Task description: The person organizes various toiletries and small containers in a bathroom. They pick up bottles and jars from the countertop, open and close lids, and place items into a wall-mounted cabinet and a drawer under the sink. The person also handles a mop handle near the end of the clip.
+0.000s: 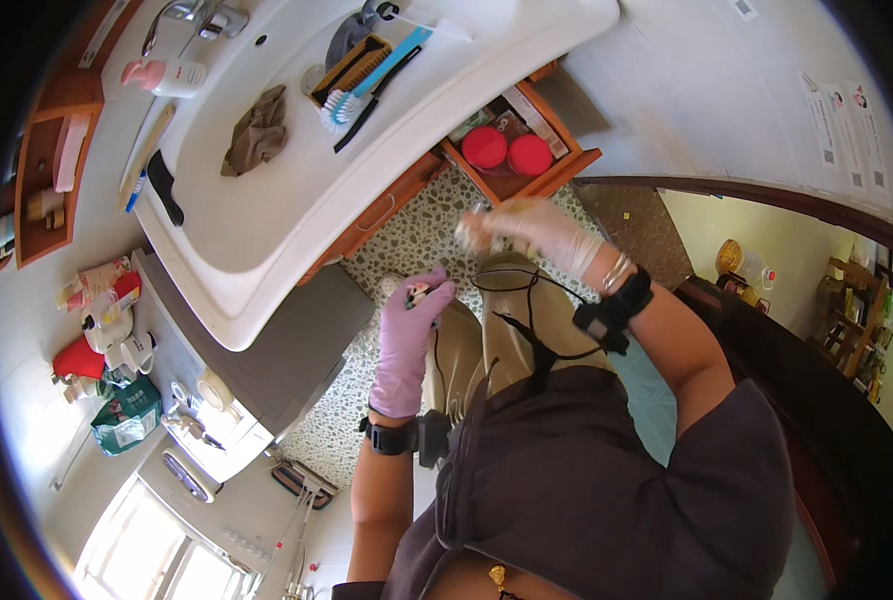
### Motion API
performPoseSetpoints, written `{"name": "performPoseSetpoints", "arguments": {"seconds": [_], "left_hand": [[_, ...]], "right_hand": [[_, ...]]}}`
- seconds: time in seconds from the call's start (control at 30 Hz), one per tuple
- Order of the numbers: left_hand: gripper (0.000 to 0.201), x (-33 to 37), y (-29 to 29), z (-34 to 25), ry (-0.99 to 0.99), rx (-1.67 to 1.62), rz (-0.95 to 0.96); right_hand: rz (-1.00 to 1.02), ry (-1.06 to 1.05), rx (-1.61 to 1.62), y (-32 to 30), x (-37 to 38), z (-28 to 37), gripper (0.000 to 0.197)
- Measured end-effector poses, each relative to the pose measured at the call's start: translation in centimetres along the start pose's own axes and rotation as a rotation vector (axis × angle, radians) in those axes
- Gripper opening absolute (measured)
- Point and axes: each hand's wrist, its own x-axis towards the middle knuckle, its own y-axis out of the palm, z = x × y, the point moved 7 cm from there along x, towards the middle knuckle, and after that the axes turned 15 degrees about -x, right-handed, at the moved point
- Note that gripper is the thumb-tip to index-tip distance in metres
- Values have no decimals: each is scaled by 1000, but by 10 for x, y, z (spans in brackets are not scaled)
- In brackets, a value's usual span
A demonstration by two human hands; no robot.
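My left hand (414, 320), in a purple glove, is closed around a small object (419, 292) with white, red and dark parts; most of it is hidden by the fingers. My right hand (542, 228) wears a whitish translucent glove and is blurred by motion. Its fingers come together around a pale, partly clear small thing (470, 232), too smeared to name. Both hands are held apart above my knees, in front of the sink cabinet. Beyond the right hand, an open wooden drawer (557, 180) holds two round red lids (507, 150) and some packets.
In the white sink (212, 240) lie a brown cloth (258, 132), a blue-handled brush (377, 85) and a wooden brush (352, 70). A pump bottle (172, 77) stands by the faucet (197, 20). A grey cabinet (307, 330) is at left, a doorway at right. Black cords hang over my lap.
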Motion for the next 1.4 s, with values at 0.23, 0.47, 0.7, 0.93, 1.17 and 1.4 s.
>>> {"name": "performPoseSetpoints", "arguments": {"seconds": [0.23,0.47,0.7,0.93,1.17,1.4], "left_hand": [[18,-21,-33,13,-95,123,-89],[19,-33,-36,25,-170,45,-122],[40,-26,-21,12,-76,-3,-38],[45,-29,-22,21,-97,87,-67],[36,-34,-41,38,-183,50,-176],[34,-32,-39,43,-173,68,-124]], "right_hand": [[-579,15,-275,-152,114,-50,50],[-145,38,729,-134,131,-52,56],[-260,89,106,-152,122,-89,45],[-609,1,-1142,-139,201,-42,31],[-722,-3,-1214,-121,240,-37,27],[-550,93,-1111,-141,214,-60,37]]}}
